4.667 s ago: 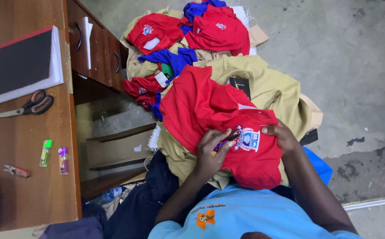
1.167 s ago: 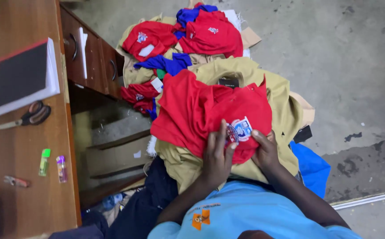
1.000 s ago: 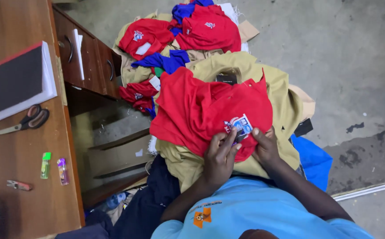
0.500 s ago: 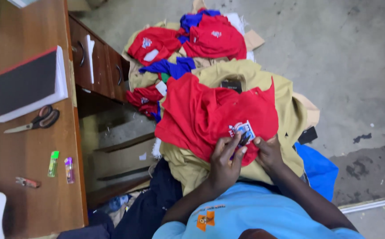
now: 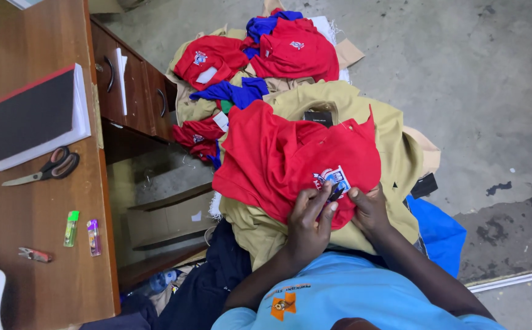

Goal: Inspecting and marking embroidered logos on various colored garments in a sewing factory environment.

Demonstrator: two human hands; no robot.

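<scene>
A red shirt (image 5: 278, 156) lies bunched on my lap over a tan garment (image 5: 394, 153). A white and blue badge patch (image 5: 334, 179) sits on the red cloth. My left hand (image 5: 307, 220) pinches the cloth at the patch's lower edge, with a small dark tool between the fingers. My right hand (image 5: 369, 211) grips the red cloth just right of the patch, fingertips touching it.
A wooden desk (image 5: 33, 256) at the left carries a black book (image 5: 30, 116), scissors (image 5: 46, 171), two lighters (image 5: 81, 231) and a small red tool (image 5: 33, 255). More red and blue shirts (image 5: 266, 55) are piled ahead. A blue bag (image 5: 440, 235) lies on the concrete floor (image 5: 480, 91).
The red shirt has been gathered closer and the patch has moved toward my hands. Both hands now pinch at the patch instead of spreading the cloth.
</scene>
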